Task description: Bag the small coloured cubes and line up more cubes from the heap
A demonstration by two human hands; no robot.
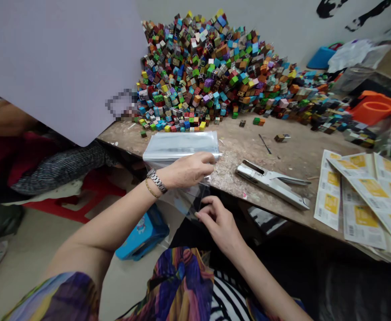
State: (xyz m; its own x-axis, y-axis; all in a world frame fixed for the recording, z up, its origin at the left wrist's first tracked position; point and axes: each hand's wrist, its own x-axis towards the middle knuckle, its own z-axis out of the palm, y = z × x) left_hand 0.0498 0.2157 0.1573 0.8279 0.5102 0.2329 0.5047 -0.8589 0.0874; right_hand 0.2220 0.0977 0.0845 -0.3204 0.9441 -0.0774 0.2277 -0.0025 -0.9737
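At the front edge of the table lies a stack of clear plastic bags (182, 145). My left hand (190, 170), with a metal watch at the wrist, reaches over the near side of the stack, its fingers closed on the top part of a thin clear plastic bag (187, 200). That bag hangs down below the table edge. Lower and to the right, my right hand (220, 220) pinches the bag's edge between thumb and forefinger. Right of my hands, a metal stapler (272, 183) rests on the table.
A large pile of small colourful cubes (209, 76) covers the back of the table (235, 142). Printed label sheets (362, 196) lie at the right, near an orange container (374, 107). Another person's leg (65, 165) is at the left, and a blue stool (145, 234) stands below.
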